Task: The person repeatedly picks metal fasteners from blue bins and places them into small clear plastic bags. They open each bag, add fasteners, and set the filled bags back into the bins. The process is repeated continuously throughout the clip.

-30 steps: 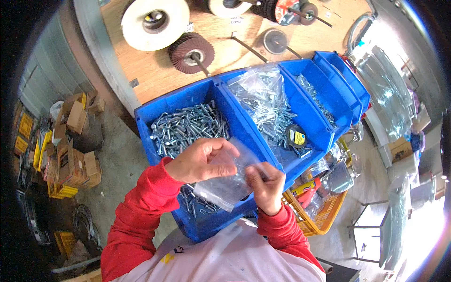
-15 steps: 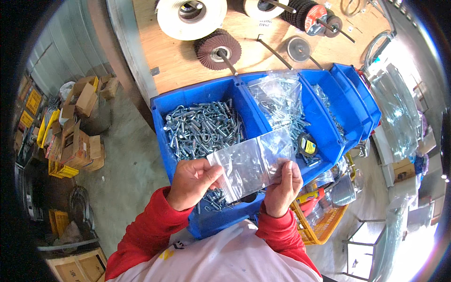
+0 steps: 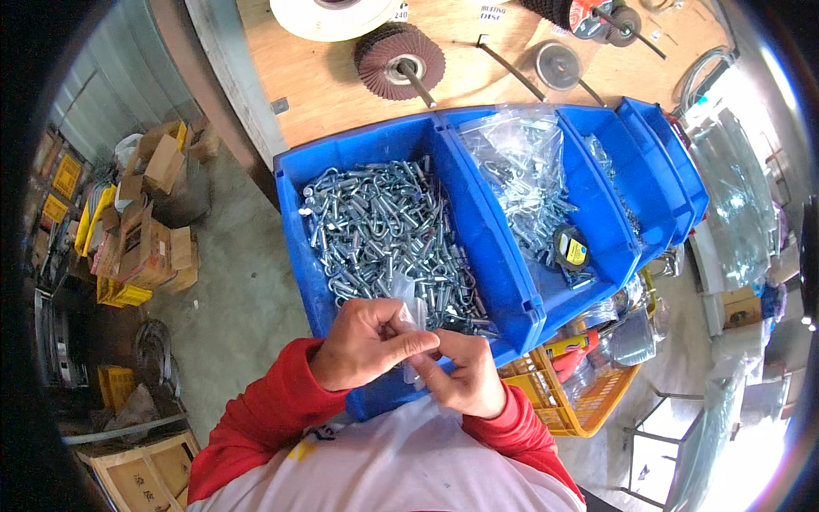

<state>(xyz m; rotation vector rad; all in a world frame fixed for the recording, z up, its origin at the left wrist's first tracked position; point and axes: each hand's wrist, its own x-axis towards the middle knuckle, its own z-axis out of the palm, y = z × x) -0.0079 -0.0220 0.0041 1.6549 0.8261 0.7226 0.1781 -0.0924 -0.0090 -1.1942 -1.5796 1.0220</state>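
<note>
The left hand (image 3: 363, 346) and right hand (image 3: 465, 375) are close together, fingertips pinching one crumpled clear plastic bag (image 3: 416, 312) between them. The bag is above the front of the first of four blue bins (image 3: 503, 277); hands and bag block part of that bin's many metal hooks (image 3: 375, 213), too many to count. The second bin holds one bag of metal pieces (image 3: 516, 162) and one tape measure (image 3: 571, 247). One yellow basket (image 3: 573, 424) is below, to the right.

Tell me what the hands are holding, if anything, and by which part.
A clear plastic bag, bunched up between left hand and right hand; exactly which edge is pinched cannot be told.
</note>
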